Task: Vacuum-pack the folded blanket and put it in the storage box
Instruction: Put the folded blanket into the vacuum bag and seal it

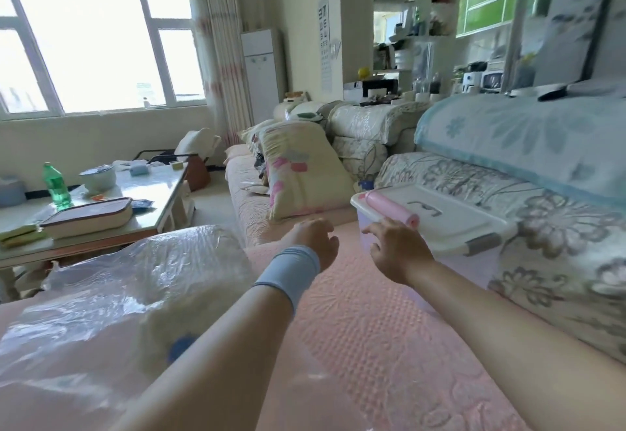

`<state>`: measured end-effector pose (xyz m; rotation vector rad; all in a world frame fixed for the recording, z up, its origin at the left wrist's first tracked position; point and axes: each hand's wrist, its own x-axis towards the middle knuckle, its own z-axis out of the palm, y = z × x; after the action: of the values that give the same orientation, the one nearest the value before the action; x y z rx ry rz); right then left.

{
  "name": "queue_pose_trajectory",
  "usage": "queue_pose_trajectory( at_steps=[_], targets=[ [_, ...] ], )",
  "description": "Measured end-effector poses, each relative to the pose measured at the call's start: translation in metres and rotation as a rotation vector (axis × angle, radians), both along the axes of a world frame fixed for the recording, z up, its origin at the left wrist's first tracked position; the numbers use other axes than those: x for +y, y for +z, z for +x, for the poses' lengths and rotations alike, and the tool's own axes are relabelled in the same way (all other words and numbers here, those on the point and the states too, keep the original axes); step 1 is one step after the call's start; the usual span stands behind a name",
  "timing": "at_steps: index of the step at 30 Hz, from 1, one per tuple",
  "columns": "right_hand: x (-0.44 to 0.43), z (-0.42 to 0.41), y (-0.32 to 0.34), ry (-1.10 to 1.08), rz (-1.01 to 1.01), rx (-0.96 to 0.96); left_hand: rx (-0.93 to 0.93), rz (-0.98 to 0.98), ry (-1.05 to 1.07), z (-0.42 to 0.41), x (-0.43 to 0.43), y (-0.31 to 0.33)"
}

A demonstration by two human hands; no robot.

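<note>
Holding both hands empty just short of the storage box [437, 224], blanket [162, 315] bagged on the sofa.
I see the blanket inside a clear plastic bag [135, 271], well left of my left hand [315, 241] and nearer me than its fingers. The lidded box sits just beyond my right hand [398, 254]; a pink cylinder [389, 208] lies on the lid near those fingertips. Fingers on both hands are loosely curled, gripping nothing. A coffee table [149, 190] stands far left.
</note>
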<state>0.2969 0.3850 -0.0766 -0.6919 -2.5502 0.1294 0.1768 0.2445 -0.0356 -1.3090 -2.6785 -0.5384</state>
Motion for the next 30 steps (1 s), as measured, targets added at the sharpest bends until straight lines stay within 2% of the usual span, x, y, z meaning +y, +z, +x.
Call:
queue_pose_trajectory(
  at_steps=[3, 6, 11, 15, 18, 21, 24, 27, 30],
  targets=[
    [0.043, 0.020, 0.009, -0.156, -0.018, 0.064, 0.008, -0.001, -0.126, 0.023, 0.047, 0.005],
    [0.080, 0.031, 0.008, -0.247, -0.120, -0.008, -0.019, -0.030, -0.219, 0.036, 0.086, -0.002],
    [0.115, 0.031, -0.003, -0.093, -0.163, -0.238, -0.022, -0.080, -0.288, 0.036, 0.141, -0.024],
    [0.130, 0.023, -0.003, -0.008, -0.099, -0.270, -0.011, -0.131, -0.310, 0.023, 0.170, -0.033],
    [0.140, 0.023, -0.001, 0.023, -0.108, -0.209, 0.025, -0.167, -0.361, 0.019, 0.189, -0.036],
    [0.148, 0.026, -0.003, 0.082, -0.171, -0.038, 0.031, -0.183, -0.358, 0.020, 0.201, -0.039],
    [0.152, 0.027, -0.008, 0.122, -0.179, 0.064, 0.173, -0.210, -0.296, 0.018, 0.202, -0.043],
    [0.151, 0.023, -0.013, 0.085, -0.208, 0.088, 0.154, -0.168, -0.250, 0.016, 0.196, -0.043],
    [0.149, 0.017, -0.012, 0.039, -0.188, -0.012, 0.070, 0.017, -0.232, 0.013, 0.193, -0.043]
  ],
)
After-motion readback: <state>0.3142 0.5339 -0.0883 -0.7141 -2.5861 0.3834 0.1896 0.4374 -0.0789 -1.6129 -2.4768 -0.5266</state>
